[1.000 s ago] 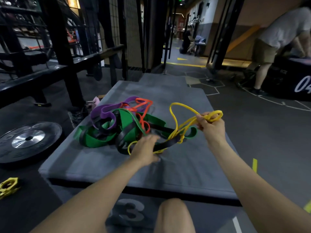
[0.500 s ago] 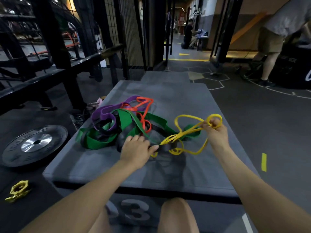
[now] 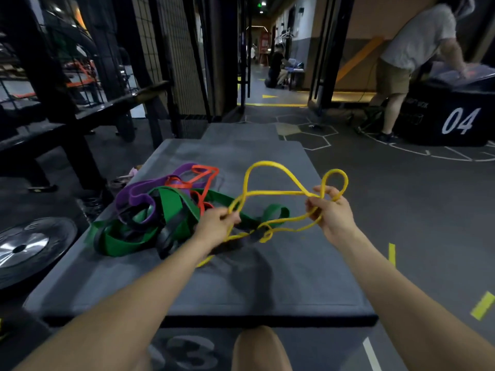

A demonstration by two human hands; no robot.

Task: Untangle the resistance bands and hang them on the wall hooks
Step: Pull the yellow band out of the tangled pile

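Left hand [image 3: 218, 223] and right hand [image 3: 330, 211] each pinching yellow band [image 3: 267, 193] above pile.

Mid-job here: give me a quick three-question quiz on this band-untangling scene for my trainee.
1. True or false: both hands grip the yellow band.
2. Which band lies farthest from the person in the pile? A green B orange C black
3. Fill in: the pile rests on a grey ____.

Key:
1. True: left hand and right hand both hold it.
2. B, the orange band, beyond the green band and black band.
3. Mat.
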